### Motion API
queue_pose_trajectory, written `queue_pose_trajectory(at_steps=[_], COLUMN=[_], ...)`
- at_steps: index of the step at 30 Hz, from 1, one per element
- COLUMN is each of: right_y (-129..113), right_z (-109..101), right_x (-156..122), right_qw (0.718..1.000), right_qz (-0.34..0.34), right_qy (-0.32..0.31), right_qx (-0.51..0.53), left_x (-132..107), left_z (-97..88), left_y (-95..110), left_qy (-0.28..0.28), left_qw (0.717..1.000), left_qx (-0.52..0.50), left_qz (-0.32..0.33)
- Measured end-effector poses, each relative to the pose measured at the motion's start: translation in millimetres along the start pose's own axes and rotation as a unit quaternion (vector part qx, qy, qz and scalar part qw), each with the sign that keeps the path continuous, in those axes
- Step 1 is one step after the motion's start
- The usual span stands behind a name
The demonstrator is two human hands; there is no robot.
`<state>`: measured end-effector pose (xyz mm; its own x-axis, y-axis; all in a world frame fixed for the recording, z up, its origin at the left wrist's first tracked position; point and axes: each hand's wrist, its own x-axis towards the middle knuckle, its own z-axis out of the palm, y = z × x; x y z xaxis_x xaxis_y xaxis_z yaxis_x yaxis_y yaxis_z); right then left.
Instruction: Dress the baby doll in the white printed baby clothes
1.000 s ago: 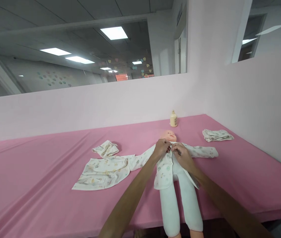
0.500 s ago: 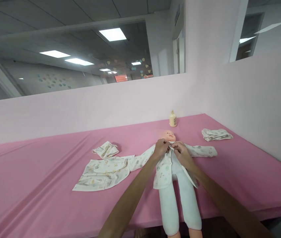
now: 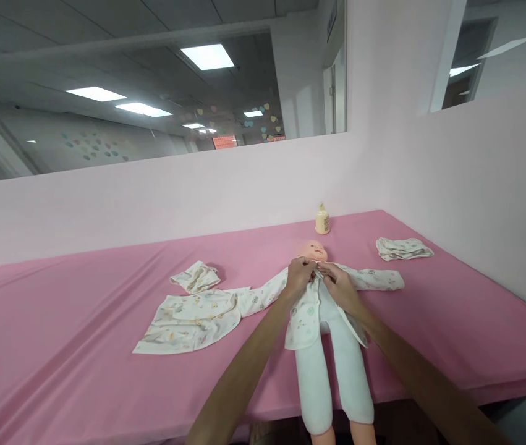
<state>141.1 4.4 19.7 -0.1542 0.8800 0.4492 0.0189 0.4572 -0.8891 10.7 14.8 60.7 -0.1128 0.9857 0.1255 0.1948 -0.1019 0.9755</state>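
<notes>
Doll on the table, clothes to either side.

The pale plastic baby doll [image 3: 314, 251] lies on its back on the pink cloth-covered table [image 3: 59, 346], head toward the far wall and legs past the near edge. The left hand [image 3: 298, 275] and right hand [image 3: 337, 286] meet side by side on its chest, just below the chin. Their fingers pinch the front of the white printed cotton baby shirt [image 3: 306, 316] it wears. Behind the head, near the wall, stands a small cream plastic bottle [image 3: 322, 220]. Right of the doll lies a folded white printed cloth [image 3: 403, 248]. On the left, a flat-spread white printed garment [image 3: 193, 318] meets the sleeve end. A small bunched white cloth [image 3: 195, 276] lies just behind that garment.
</notes>
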Motion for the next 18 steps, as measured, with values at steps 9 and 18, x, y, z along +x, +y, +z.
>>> queue_pose_trajectory(at_steps=[9, 18], right_y=[-4.3, -3.8], right_z=[-1.1, -1.7], right_x=[-1.2, -0.7], right_qw=[0.998, 0.999], right_qz=[-0.027, 0.001], right_qy=[-0.002, 0.008], right_qx=[-0.056, -0.037], left_x=[1.2, -2.8], left_z=[4.5, 2.3], left_y=[-8.9, -1.9], left_qy=[0.04, 0.021], left_qw=[0.999, 0.995], left_qx=[-0.02, -0.098], left_qz=[0.019, -0.017])
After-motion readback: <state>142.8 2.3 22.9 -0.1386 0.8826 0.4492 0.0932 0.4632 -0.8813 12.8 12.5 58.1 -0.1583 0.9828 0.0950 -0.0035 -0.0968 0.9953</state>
